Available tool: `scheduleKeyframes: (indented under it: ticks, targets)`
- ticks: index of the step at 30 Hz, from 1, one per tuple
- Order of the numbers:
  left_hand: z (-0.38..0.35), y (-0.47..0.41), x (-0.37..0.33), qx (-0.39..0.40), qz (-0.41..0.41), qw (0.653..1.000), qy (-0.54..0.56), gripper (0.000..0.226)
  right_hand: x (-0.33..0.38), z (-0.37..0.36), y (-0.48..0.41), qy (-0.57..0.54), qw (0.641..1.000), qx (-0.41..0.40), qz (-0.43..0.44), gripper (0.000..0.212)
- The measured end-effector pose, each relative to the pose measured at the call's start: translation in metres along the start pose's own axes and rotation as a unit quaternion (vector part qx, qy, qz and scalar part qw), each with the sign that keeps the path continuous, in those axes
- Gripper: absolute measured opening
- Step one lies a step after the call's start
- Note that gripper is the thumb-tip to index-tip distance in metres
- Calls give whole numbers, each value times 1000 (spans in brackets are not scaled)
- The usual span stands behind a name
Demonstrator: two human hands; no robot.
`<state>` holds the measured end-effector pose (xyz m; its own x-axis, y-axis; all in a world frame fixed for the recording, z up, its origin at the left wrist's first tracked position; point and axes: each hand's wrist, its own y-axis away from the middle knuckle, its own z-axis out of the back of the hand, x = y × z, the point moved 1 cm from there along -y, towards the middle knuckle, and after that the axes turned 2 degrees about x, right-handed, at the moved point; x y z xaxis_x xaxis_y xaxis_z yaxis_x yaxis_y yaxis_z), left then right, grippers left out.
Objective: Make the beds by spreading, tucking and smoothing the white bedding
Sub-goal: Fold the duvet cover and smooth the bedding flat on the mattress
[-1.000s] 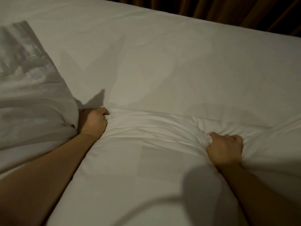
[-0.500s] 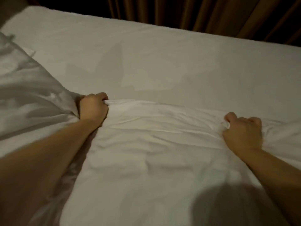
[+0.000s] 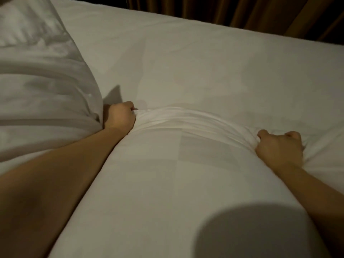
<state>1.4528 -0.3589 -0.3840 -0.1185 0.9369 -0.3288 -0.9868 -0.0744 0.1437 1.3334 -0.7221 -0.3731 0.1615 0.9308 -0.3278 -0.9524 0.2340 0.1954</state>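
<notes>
The left grip [image 3: 119, 117] and right grip [image 3: 279, 146] each clench the leading edge of the white duvet [image 3: 167, 183]. That edge runs left to right between the fists, with the left one beside the pillow [image 3: 41, 81] and farther forward. The duvet's body lies back toward the person, and ahead lies the far edge of the bed [image 3: 204, 58].

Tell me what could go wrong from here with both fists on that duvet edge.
1. The left hand sits against the pillow; pulling further may shove or snag it.
2. The duvet edge is bunched between the hands, so creases may remain once it is laid down.
3. The right hand grips nearer the camera than the left, so the edge may land skewed.
</notes>
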Motion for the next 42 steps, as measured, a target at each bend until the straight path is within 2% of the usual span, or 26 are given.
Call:
scheduleKeyframes:
  ticks: [3, 7, 9, 12, 14, 16, 18, 20, 21, 22, 29, 35, 42]
  targets:
    - [14, 17, 0, -28, -46, 998, -30, 27, 0, 5, 20, 11, 1000, -22, -16, 33]
    - [45, 75, 3, -51, -119, 990, -58, 49, -6, 17, 68, -3, 1000, -25, 18, 48]
    - [62, 112, 7, -21, -128, 986, -105, 63, -11, 27, 101, -16, 997, -56, 50, 52]
    - [94, 174, 10, 38, -119, 982, -144, 81, -14, 32, 157, -56, 995, -59, 57, 50]
    - [119, 222, 13, 81, -96, 980, -155, 90, -11, 62, 194, -95, 994, 10, 52, 59]
    - [146, 270, 17, 83, -85, 984, -131, 88, -13, 105, 229, -105, 993, 34, 32, 68]
    - [179, 310, 19, 53, -71, 989, -121, 82, -8, 149, 254, -119, 993, -17, 11, 67]
    - [212, 347, 21, 49, -47, 988, -136, 69, 8, 185, 279, -183, 980, -57, 51, 57]
    - [225, 363, 22, 44, -39, 988, -143, 60, 17, 203, 293, -197, 976, -35, 88, 54]
    - [237, 379, 23, 31, -32, 989, -143, 57, 27, 220, 305, -208, 972, -50, 94, 51]
    - [294, 465, 49, -27, 18, 991, -128, 60, 105, 296, 391, -215, 960, -41, 174, 55]
    - [309, 471, 96, -36, 55, 993, -95, 61, 148, 317, 415, -171, 965, -33, 194, 55]
    - [324, 412, 168, -8, 36, 997, -63, 71, 196, 333, 387, -145, 982, 11, 117, 59]
